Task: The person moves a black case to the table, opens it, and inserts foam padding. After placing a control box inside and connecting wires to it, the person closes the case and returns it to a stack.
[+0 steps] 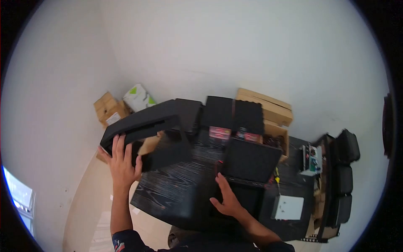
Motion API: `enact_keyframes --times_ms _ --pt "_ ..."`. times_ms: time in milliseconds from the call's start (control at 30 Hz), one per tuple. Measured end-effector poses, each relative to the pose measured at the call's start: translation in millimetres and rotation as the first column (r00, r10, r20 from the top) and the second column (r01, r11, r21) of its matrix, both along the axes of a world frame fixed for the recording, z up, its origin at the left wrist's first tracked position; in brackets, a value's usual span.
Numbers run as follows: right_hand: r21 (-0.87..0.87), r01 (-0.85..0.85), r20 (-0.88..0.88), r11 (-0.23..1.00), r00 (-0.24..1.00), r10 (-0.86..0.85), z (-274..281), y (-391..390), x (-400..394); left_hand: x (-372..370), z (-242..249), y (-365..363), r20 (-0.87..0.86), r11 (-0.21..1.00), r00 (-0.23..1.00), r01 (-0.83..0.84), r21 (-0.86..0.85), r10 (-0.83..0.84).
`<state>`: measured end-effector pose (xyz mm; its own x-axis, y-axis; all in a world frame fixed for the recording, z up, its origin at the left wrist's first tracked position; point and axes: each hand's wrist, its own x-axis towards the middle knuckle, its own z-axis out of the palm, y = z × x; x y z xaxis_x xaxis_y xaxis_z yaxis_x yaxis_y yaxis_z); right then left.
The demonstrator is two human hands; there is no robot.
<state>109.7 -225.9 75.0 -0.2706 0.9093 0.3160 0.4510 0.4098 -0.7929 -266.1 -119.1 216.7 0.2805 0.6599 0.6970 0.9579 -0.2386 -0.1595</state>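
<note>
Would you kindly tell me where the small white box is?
In the head view, the small white box lies on the dark table, right of the right hand.

Matt black foam tray, glossy wood-grain table

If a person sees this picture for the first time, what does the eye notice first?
First, the large black foam insert, lifted at the table's left end by the left hand. Next, the right hand resting on the open black box in the middle of the dark wooden table.
</note>
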Motion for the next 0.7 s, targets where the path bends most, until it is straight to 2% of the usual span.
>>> enact_keyframes --times_ms 33,167,267,333,467,567,667,700 --pt "0.000 0.029 -0.085 1.000 0.996 -0.029 6 -9 20 21 2 -9 0.012 0.999 0.999 0.049 0.009 -0.049" --pt "-0.028 0.137 -0.381 0.990 0.914 -0.137 17 -59 91 110 2 -42 0.085 0.938 0.954 0.299 -0.177 -0.289" --pt "-0.078 0.201 -0.482 0.976 0.849 -0.214 12 -95 130 169 -21 -56 0.174 0.790 0.857 0.514 -0.333 -0.484" --pt "-0.130 0.224 -0.513 0.966 0.818 -0.259 6 -115 149 204 -39 -64 0.214 0.675 0.795 0.598 -0.432 -0.567" --pt "-0.289 0.364 -0.421 0.886 0.782 -0.459 -7 -135 161 244 -98 -63 0.355 0.445 0.648 0.740 -0.505 -0.674" --pt "-0.394 0.498 -0.065 0.772 0.823 -0.564 -32 -134 172 261 -129 -57 0.305 0.407 0.636 0.722 -0.559 -0.709" --pt "-0.574 0.521 0.138 0.632 0.822 -0.552 -7 -127 171 268 -155 -44 0.337 0.290 0.618 0.694 -0.659 -0.710" --pt "-0.542 0.541 0.135 0.643 0.812 -0.568 -11 -126 169 270 -161 -43 0.330 0.292 0.602 0.706 -0.645 -0.727"
